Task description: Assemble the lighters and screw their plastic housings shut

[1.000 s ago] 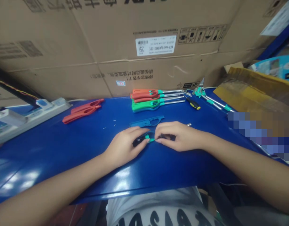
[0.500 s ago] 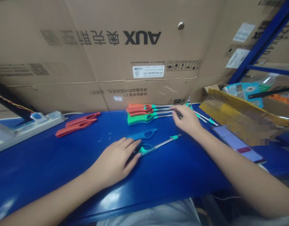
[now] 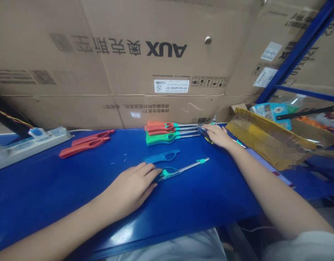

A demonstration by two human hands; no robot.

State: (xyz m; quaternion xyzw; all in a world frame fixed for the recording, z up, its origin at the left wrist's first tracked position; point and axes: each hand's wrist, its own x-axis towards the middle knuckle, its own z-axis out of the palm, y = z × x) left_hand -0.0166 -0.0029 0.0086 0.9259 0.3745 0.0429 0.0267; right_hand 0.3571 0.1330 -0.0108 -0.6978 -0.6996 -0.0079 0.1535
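My left hand [image 3: 134, 185] lies flat, fingers stretched out, on the handle end of a half-built gas lighter [image 3: 180, 168] with a teal inner part and a metal rod pointing right. A loose blue handle shell [image 3: 161, 156] lies just behind it. My right hand [image 3: 218, 133] is stretched to the far right of the blue table [image 3: 60, 188], fingers curled over a black-and-yellow screwdriver [image 3: 208, 138] beside the rod tips of a stack of red and green lighters [image 3: 161, 133].
Two red handle shells [image 3: 85, 143] lie at the back left, near a white power strip [image 3: 31, 143]. Tiny screws [image 3: 124, 157] are scattered mid-table. Big cardboard boxes [image 3: 128, 72] wall the back. A yellow bag [image 3: 267, 136] and a blue rack [image 3: 297, 47] stand at the right.
My right hand let go of the lighter at the table's middle and reached back right to the screwdriver. My left hand stayed on the lighter's handle, and its rod now shows.
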